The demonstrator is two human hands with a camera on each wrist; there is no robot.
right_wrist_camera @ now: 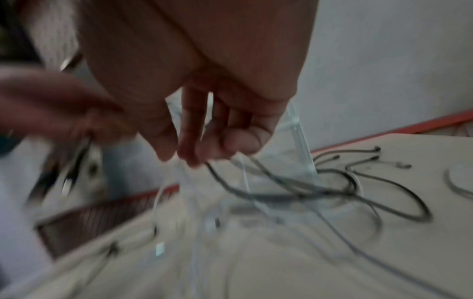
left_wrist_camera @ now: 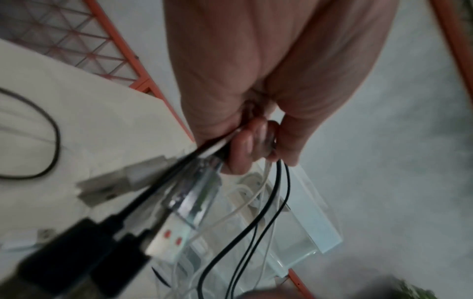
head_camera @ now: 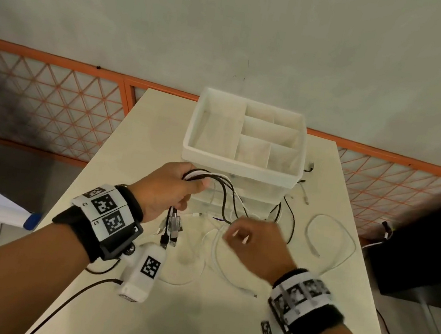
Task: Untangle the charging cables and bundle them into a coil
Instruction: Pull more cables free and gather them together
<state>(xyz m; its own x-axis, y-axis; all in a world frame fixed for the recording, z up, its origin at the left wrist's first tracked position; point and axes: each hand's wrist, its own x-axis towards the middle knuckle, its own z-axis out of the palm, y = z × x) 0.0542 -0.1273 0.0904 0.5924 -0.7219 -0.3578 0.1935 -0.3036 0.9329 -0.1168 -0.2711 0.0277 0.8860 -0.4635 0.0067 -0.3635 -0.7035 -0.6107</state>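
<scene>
Gripping cables [head_camera: 206,177], left hand [head_camera: 167,188]; plugs [head_camera: 172,225] hang down.

- Head view: soft, even, dimmish indoor light with a greenish cast; no glare; faint shadows on the table [head_camera: 120,153].
- Wide-angle bending curves the orange rail [head_camera: 59,60] toward the edges.
- The right hand [head_camera: 256,244] is smeared by motion; the left hand [head_camera: 169,188] is sharper.
- Left wrist view: dim; the near plugs [left_wrist_camera: 107,232] are out of focus.
- Right wrist view: dim, heavily motion-blurred, cables [right_wrist_camera: 332,190] streaked.
</scene>
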